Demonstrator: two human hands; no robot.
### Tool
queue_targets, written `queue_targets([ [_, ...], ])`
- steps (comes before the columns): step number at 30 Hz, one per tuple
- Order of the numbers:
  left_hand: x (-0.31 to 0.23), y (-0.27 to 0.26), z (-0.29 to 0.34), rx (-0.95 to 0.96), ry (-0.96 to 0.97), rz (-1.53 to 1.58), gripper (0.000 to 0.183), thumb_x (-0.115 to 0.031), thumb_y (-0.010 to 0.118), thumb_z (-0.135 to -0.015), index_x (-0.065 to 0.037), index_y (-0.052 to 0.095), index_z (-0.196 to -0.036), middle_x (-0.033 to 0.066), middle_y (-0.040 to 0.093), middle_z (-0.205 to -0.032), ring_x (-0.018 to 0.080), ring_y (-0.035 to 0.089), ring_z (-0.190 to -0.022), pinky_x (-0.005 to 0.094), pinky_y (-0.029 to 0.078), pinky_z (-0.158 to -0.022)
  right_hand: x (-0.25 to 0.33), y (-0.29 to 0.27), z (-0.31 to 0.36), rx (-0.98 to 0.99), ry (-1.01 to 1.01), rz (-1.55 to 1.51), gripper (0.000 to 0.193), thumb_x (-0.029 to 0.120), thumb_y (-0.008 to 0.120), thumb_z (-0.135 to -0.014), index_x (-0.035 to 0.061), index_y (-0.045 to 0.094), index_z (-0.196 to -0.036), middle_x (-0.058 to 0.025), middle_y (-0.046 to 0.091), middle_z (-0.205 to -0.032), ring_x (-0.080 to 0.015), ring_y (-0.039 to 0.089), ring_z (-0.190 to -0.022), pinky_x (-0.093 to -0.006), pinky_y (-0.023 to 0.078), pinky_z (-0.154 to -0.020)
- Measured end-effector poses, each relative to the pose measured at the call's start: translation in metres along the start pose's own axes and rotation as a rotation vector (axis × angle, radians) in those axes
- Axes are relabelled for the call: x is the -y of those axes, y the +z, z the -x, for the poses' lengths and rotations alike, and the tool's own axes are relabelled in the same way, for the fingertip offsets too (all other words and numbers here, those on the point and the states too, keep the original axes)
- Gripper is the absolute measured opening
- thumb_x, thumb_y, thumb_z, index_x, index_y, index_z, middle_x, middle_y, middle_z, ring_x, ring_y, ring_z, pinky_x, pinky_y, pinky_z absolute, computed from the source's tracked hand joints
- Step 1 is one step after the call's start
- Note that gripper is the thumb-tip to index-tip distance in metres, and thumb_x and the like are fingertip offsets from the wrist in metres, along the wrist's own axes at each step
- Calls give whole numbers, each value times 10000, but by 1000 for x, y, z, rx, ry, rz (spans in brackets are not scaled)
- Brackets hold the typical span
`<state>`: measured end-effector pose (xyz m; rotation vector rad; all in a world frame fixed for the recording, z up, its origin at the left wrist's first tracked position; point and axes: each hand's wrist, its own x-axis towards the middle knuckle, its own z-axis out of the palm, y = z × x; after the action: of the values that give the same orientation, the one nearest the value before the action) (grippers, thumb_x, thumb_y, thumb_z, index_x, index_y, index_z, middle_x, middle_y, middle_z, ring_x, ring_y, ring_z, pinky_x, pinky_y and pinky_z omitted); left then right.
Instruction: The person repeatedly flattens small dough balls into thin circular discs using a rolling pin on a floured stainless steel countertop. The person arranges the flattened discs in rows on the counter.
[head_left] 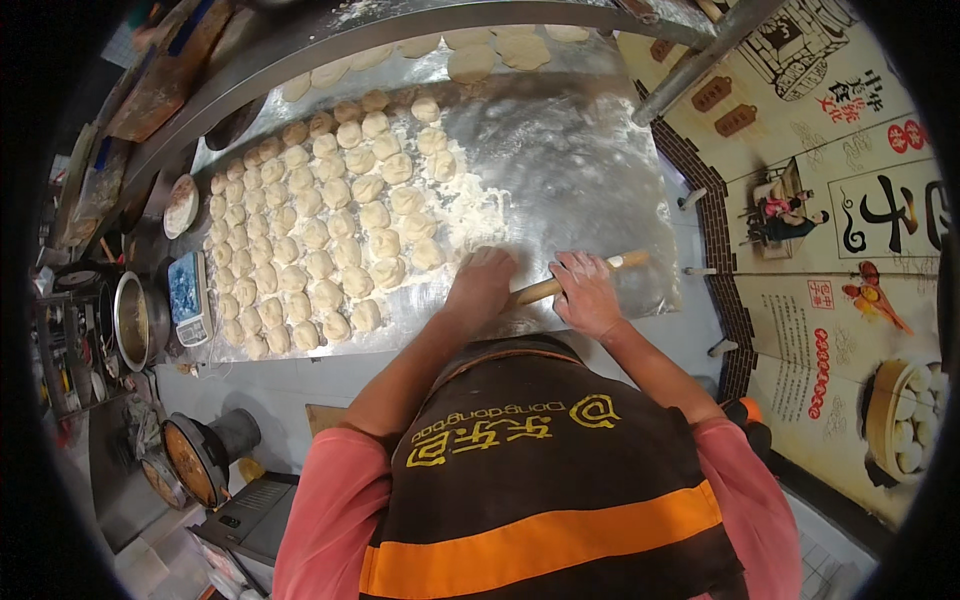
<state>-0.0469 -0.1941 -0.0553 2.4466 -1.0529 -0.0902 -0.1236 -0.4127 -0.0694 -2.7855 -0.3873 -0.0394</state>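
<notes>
A wooden rolling pin lies slantwise near the front edge of the steel table. My right hand presses down on the pin with its fingers over it; the far end sticks out to the right. At the pin's left end, my left hand is curled down against the tabletop. What its fingers hold is hidden under the hand. Left of my hands, rows of pale dough pieces cover the table. Loose flour is spread between them and the bare metal.
Flat dough rounds lie along the table's far side beneath a metal shelf. A scale and a bowl of white powder stand at the left. Beyond them is a large metal pot. A printed wall borders the right.
</notes>
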Motion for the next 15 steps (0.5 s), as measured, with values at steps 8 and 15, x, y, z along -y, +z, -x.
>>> queue_targets([
  [8,16,-8,-6,-16,-399,118,232,-159,624,-766,-47,599,-967,136,588,-970,318,561,-974,403,464,-818,12,-14,-2,113,32,14,523,343,612,-814,24,507,-1215,-149,431,-1324,-339,358,-1266,-494,247,-1057],
  [15,14,7,-11,115,-524,518,204,-105,626,-752,-13,525,-904,179,635,-864,339,622,-811,398,483,-714,22,-12,-5,99,54,28,531,364,606,-827,20,496,-1217,-168,421,-1321,-353,381,-1239,-506,296,-1003],
])
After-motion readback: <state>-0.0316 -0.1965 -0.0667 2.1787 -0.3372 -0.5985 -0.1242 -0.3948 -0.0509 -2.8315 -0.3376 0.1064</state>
